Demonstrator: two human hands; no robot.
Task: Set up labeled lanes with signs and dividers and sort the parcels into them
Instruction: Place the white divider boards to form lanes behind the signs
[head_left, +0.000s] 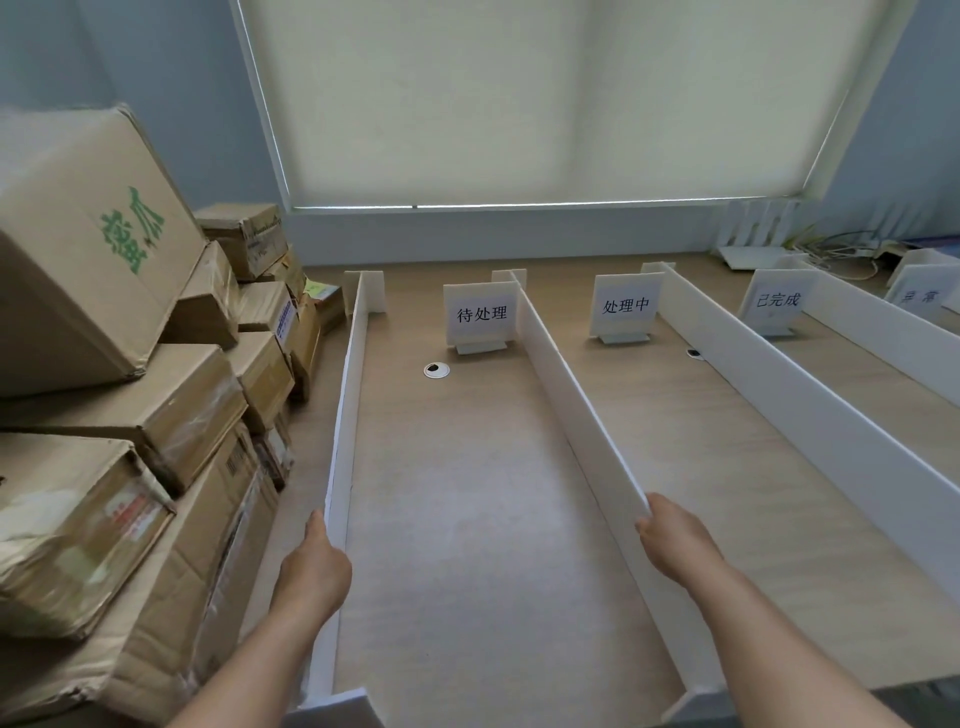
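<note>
Now I see the desk (493, 519) running away from me toward a drawn blind (545, 104), and I place everything by that desk. On its left side, cardboard parcels (130, 415) sit in a tall, untidy stack, none of them in a lane yet. Long white dividers stand upright on the desk and run from its near edge to its far edge. The left divider (349, 415) stands just beside the parcels; the second divider (571, 400) stands right of it, with a bare lane of desk between them. A third divider (779, 395) and another beyond it stand further right.

My left hand (314, 566) grips the left divider near the desk's front, thumb along its top edge. My right hand (675, 540) holds the second divider's top edge at about the same depth, fingers curled over it.

Near the desk's far edge, the first sign (480, 313) stands in the lane between my hands, touching the second divider. A second sign (626, 304) and a third sign (776, 300) stand in the lanes to the right. A small round grommet (436, 370) sits in the desk just in front of the first sign.
</note>
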